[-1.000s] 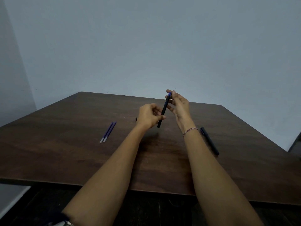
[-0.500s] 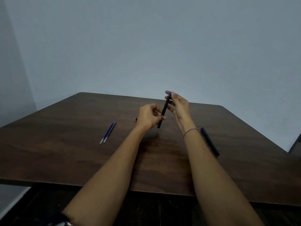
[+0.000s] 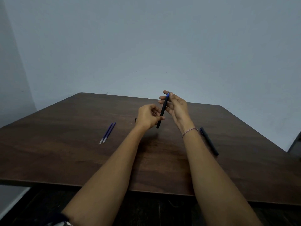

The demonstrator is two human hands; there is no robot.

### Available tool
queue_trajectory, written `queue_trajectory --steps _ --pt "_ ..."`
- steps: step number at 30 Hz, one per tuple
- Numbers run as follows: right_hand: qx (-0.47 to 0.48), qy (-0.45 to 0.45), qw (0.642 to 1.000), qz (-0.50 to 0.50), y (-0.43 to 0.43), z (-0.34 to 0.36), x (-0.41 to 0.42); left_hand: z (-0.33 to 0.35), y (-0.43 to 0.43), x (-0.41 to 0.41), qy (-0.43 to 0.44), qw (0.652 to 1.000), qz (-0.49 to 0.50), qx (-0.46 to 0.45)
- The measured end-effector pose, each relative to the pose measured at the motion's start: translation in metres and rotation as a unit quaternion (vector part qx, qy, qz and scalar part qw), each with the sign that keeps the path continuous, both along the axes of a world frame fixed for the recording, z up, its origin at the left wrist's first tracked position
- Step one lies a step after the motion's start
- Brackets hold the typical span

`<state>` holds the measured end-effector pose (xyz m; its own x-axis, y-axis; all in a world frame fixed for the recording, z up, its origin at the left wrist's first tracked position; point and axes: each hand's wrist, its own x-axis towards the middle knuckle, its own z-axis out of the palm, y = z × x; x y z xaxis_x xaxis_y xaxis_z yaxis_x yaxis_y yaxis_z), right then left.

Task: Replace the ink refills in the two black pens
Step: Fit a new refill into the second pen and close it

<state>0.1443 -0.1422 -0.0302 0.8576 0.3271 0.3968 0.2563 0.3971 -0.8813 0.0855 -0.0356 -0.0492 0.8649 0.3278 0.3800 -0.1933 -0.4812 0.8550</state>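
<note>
Black pen (image 3: 163, 110), slim, matte and blue-tipped, tilts at frame centre; the left hand (image 3: 149, 117) pinches its lower half in a narrow grip, and the right hand (image 3: 177, 107) holds its top between the fingertips.

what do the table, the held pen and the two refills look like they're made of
Table: wood or wood-look laminate, going by the dark brown grain; low sheen.
Held pen: probably plastic, plain matte black barrel, blue at the top end.
Refills: likely thin plastic tubes, blue with pale ends; too small to be sure.
</note>
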Motion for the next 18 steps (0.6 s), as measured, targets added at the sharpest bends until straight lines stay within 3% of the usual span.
queue_trajectory --steps 18 --pt "-0.07 -0.014 0.997 -0.026 -0.0013 0.0002 -0.0047 0.0022 -0.0012 -0.0016 0.007 1.0 0.014 0.001"
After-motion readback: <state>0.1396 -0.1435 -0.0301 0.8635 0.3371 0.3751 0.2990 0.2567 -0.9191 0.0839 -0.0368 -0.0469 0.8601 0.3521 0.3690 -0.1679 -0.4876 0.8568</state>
